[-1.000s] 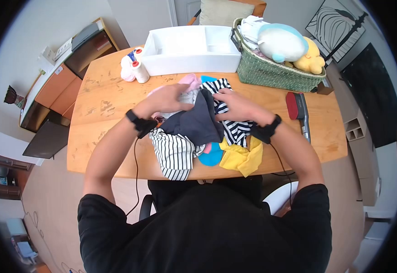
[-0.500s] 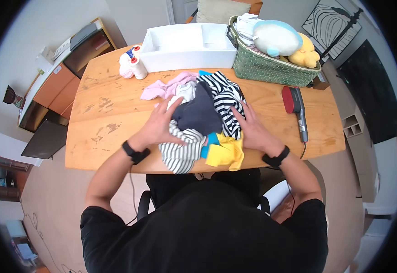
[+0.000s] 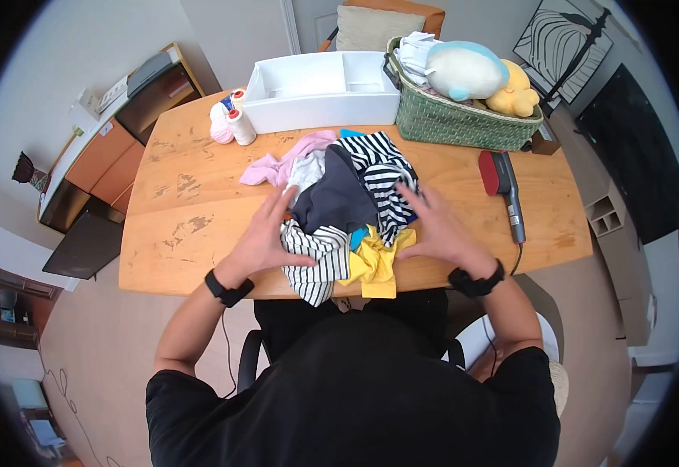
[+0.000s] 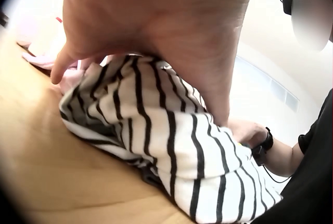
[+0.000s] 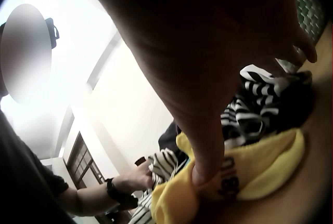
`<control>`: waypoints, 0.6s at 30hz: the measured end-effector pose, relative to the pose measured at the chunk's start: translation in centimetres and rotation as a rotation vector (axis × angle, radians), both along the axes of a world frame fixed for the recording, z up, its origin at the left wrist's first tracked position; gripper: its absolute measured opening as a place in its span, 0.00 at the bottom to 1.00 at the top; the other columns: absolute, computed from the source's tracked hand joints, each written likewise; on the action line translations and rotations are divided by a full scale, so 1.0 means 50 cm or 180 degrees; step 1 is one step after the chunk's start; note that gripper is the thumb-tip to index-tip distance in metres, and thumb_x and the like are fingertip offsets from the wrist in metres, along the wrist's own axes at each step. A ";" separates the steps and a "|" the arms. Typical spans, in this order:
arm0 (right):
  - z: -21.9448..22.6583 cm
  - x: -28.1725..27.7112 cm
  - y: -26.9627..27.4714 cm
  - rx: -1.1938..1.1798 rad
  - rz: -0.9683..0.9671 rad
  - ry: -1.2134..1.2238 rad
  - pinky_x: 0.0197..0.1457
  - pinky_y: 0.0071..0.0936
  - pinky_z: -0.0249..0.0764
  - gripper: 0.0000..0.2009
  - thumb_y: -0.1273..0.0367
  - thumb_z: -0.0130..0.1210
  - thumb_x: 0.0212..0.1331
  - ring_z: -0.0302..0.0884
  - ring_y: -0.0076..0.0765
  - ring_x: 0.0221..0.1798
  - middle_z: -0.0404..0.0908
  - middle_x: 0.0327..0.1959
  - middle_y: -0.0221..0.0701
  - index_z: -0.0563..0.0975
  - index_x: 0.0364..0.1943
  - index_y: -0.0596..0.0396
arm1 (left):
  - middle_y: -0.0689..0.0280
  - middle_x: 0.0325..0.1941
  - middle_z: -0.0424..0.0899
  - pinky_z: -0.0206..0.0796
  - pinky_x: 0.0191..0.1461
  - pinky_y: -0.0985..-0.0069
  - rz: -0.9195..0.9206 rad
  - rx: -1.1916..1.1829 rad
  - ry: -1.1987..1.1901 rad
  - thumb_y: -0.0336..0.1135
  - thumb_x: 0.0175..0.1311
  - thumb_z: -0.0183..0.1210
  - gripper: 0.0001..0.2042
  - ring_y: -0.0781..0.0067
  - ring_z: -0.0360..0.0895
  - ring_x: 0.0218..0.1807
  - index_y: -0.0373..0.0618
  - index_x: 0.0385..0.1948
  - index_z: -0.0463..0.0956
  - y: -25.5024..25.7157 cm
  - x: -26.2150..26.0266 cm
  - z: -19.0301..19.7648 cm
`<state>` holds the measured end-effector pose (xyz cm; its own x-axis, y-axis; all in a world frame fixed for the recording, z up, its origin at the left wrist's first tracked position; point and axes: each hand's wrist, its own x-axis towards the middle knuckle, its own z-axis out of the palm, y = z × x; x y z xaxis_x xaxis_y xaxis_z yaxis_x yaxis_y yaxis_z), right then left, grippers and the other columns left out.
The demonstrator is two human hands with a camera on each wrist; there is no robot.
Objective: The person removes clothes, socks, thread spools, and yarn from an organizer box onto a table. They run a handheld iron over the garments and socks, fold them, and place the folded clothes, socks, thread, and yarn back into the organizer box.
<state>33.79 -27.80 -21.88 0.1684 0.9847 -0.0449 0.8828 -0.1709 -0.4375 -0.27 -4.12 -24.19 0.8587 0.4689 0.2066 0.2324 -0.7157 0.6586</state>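
Note:
A heap of clothes lies at the middle of the table, with a dark grey cloth [image 3: 333, 191] on top. My left hand [image 3: 263, 240] spreads its fingers along the heap's left side, thumb over a white cloth with thin black stripes [image 4: 171, 135]. On the other side, my right hand [image 3: 447, 230] is spread beside a bold black-and-white striped cloth [image 3: 386, 175]. Its thumb presses at a yellow cloth [image 5: 265, 167] with dark lettering. A pink cloth [image 3: 296, 153] and a whitish one [image 3: 306, 169] stick out at the far left of the heap.
Behind the heap stand a white divided box [image 3: 324, 113] and a green woven basket [image 3: 464, 128] holding plush toys. Thread spools [image 3: 241, 128] and a pink yarn ball [image 3: 221, 131] are at the back left. A red-and-grey handheld appliance [image 3: 508, 191] with a cord lies to the right.
Both hands have left the top of the heap and come nearer my body, to its two sides. The yellow cloth has shifted left, closer under the heap.

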 end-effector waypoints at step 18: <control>-0.149 -0.146 -0.210 0.0870 0.0337 -0.0299 0.91 0.67 0.59 0.53 0.51 0.82 0.60 0.57 0.76 0.91 0.60 0.88 0.64 0.67 0.85 0.61 | 0.34 0.87 0.64 0.60 0.87 0.36 0.0271 0.1536 -0.0115 0.52 0.51 0.90 0.61 0.23 0.64 0.86 0.35 0.85 0.62 -0.185 -0.159 -0.060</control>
<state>26.47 -38.32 -29.32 0.0551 0.9705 0.2349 0.9282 0.0369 -0.3702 -8.23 -13.37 -27.19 0.8098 0.3804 0.4467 0.2863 -0.9207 0.2651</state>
